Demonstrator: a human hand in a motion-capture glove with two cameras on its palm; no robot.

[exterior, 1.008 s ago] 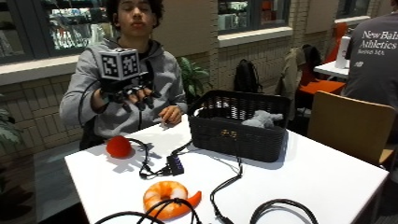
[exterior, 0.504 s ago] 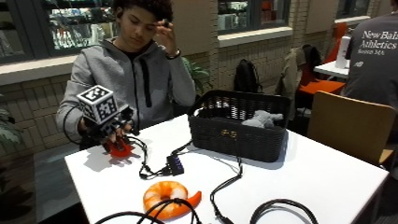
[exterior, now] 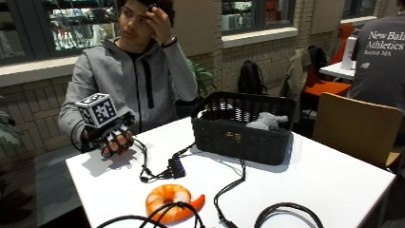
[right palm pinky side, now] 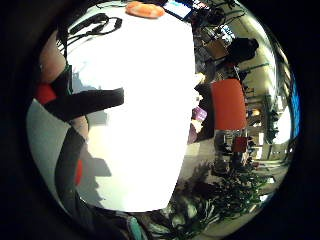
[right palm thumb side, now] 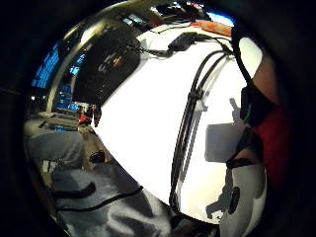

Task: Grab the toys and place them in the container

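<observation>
I see the white square table (exterior: 329, 180), then the black woven plastic basket (exterior: 244, 127) with a grey plush toy (exterior: 265, 121) inside. Near me lies the orange plush shrimp toy (exterior: 169, 202). My gloved right hand (exterior: 114, 137) curls around a small red round toy (exterior: 121, 144), lifted just above the table. Risk, I judge: trailing cables snagging mid-carry. A bystander's shirt reads "Athletics".

A red toy (right palm thumb side: 271, 143) is held close against the palm by the strapped fingers (right palm thumb side: 249, 106). Beneath, black cables (right palm thumb side: 190, 106) are laid across the white desk (right palm thumb side: 148, 113), with the black basket (right palm thumb side: 106, 61) beyond.
</observation>
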